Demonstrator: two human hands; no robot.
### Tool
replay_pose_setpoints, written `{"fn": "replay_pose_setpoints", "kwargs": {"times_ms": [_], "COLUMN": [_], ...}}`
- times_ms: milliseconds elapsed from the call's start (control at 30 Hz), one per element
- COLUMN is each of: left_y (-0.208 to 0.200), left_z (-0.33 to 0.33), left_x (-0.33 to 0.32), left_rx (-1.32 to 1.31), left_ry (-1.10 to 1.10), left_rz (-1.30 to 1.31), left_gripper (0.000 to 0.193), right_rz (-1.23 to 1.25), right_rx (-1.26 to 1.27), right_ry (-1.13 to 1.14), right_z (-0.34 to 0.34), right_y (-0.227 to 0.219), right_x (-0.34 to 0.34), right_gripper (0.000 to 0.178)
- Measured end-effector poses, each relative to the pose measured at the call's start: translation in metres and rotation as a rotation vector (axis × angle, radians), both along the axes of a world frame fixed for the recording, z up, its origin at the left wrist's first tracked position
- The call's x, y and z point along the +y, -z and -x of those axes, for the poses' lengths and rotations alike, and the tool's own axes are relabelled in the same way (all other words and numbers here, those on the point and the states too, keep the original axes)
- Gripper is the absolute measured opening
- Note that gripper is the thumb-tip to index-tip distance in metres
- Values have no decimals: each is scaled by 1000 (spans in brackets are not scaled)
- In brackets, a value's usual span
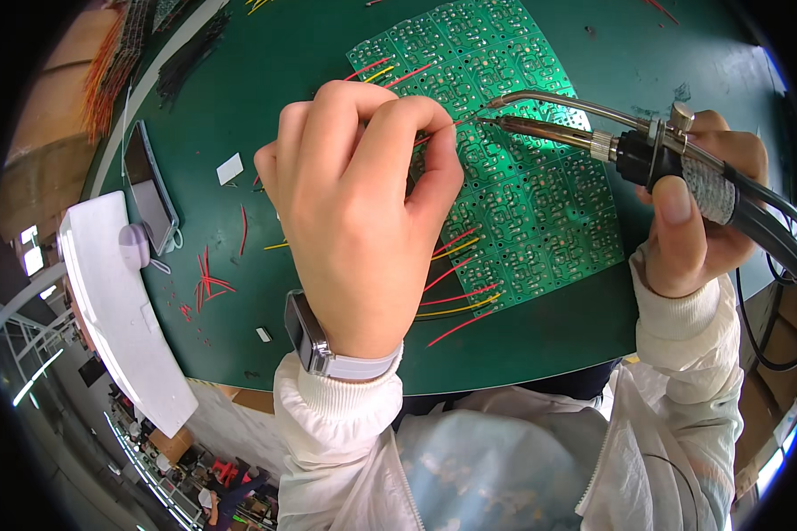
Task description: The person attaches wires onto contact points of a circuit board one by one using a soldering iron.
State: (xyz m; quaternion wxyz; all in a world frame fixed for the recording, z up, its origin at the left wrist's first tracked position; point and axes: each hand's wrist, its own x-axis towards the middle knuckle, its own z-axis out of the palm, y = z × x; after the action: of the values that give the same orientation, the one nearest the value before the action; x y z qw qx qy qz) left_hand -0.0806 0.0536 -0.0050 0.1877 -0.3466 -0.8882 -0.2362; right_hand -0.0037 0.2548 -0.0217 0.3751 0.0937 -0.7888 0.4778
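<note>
A green panel of circuit boards (540, 208) lies on the table, with red and yellow wires sticking out along its left side. My left hand (363, 195) is over that side, thumb and forefinger pinched on a thin red wire (463, 119) whose end meets the board. In my right hand (704, 203) is a soldering iron (624, 149) with a thin metal feed tube (576, 103) clamped along it. The iron's tip and the tube's end come together at the wire's end. My left palm and fingers hide part of the panel's left edge.
Loose red wires (208, 279) and a small white piece (229, 169) lie on the green table (239, 350). A phone (150, 186) leans near a long white fixture (119, 296) at the left. Wire bundles (190, 57) lie farther back. Black cable (757, 341) hangs at right.
</note>
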Motion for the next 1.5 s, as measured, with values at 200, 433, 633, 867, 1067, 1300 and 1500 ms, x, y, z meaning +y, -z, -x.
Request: {"fn": "replay_pose_setpoints", "kwargs": {"times_ms": [200, 433, 633, 867, 1067, 1300, 1500], "left_y": [2, 2, 3, 1, 2, 1, 1], "left_z": [-3, -2, -2, -2, -3, -2, -1], "left_x": [2, 0, 2, 2, 3, 3, 3], "left_rx": [-84, -95, -90, -82, -79, -61, -53], "left_ry": [-90, -86, -86, -83, -86, -91, -82], "left_rz": [-44, -60, -54, -45, -39, -26, -29], "left_gripper": [18, 18, 17, 17, 17, 18, 18], "right_rz": [-34, -100, -61, -63, -9, 3, -27], "right_rx": [5, 8, -47, -42, -77, -43, -13], "right_ry": [0, 5, 2, 15, 46, 40, 39], "right_z": [2, 3, 1, 1, -3, -2, 0], "right_y": [-1, -2, -3, -3, -1, 1, 0], "right_x": [-1, -1, -2, -4, -6, -6, -6], "right_gripper": [34, 35, 36, 39, 42, 42, 39]}}
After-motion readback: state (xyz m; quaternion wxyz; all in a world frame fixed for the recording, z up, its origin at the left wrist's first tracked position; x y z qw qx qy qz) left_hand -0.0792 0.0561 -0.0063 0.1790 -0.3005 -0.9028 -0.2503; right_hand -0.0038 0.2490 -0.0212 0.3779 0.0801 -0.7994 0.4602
